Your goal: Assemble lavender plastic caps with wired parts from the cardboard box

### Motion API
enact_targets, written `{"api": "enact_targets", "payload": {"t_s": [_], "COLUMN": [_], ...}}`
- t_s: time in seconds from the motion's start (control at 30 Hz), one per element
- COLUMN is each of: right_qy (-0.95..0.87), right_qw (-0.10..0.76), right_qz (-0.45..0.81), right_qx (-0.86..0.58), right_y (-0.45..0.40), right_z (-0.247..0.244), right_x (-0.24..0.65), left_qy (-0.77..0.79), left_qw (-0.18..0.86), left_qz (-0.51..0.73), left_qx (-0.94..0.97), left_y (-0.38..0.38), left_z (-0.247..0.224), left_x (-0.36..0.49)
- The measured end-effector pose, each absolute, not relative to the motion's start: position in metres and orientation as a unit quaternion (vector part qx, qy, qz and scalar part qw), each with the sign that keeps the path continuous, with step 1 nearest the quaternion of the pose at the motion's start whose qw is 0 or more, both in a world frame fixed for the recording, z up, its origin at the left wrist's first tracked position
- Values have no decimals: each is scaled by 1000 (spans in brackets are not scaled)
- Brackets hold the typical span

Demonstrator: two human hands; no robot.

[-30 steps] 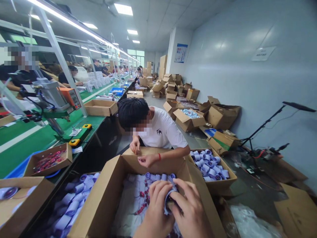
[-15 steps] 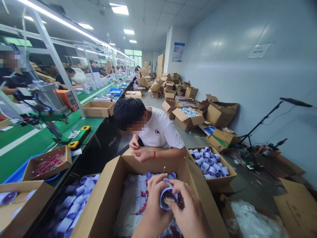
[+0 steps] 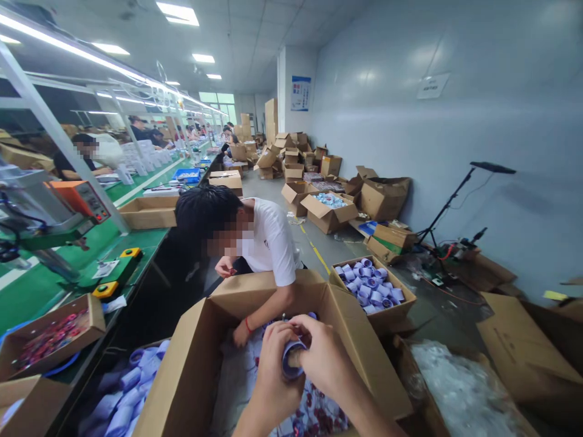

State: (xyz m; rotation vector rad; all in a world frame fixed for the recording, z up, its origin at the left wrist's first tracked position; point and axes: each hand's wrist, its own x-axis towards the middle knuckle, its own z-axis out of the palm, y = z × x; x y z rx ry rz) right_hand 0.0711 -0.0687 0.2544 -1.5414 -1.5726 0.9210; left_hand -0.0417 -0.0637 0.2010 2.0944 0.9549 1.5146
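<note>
A short pale-purple plastic cylinder (image 3: 288, 371) is held over the big cardboard box, its open end facing me. My left hand (image 3: 271, 379) is closed around its left side. My right hand (image 3: 324, 352) grips the right side, with the thumb reaching into the opening and the fingers over the far rim. What lies inside under the thumb is hidden. A thin metal tip shows just above the fingers. Beneath my hands, the cardboard box (image 3: 189, 358) contains white sheets or bags and many small dark-red parts (image 3: 314, 408).
Across the box leans a co-worker in a white shirt (image 3: 268, 237), one hand inside it. Boxes of purple cylinders (image 3: 368, 285) stand at right and lower left (image 3: 130, 391). A tray of red parts (image 3: 54, 340) sits on the green bench. Clear plastic bags (image 3: 455, 382) lie lower right.
My view has turned right. The co-worker has lowered one hand into the box. My right thumb has moved deeper into the cylinder, and the dark-red piece beside it no longer shows.
</note>
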Motion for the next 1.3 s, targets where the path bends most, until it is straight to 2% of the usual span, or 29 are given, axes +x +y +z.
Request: {"api": "enact_targets", "payload": {"t_s": [0.27,0.5,0.67,0.9,1.13,1.3], "right_qy": [-528,-528,-543,-442,-367,-338], "right_qw": [450,422,420,444,460,461], "right_qz": [432,412,357,486,527,540], "right_qx": [-576,-611,-633,-610,-614,-617], "right_y": [-60,-57,-63,-61,-62,-64], "right_z": [225,207,203,181,151,106], "right_x": [64,75,83,113,136,154], "left_qy": [363,351,356,315,340,370], "left_qw": [147,171,182,165,252,425], "left_qz": [555,531,525,509,473,388], "left_qx": [734,752,751,784,772,729], "left_y": [-55,-49,-45,-41,-46,-43], "left_z": [184,143,135,108,68,45], "left_x": [-40,-35,-25,1,25,38]}}
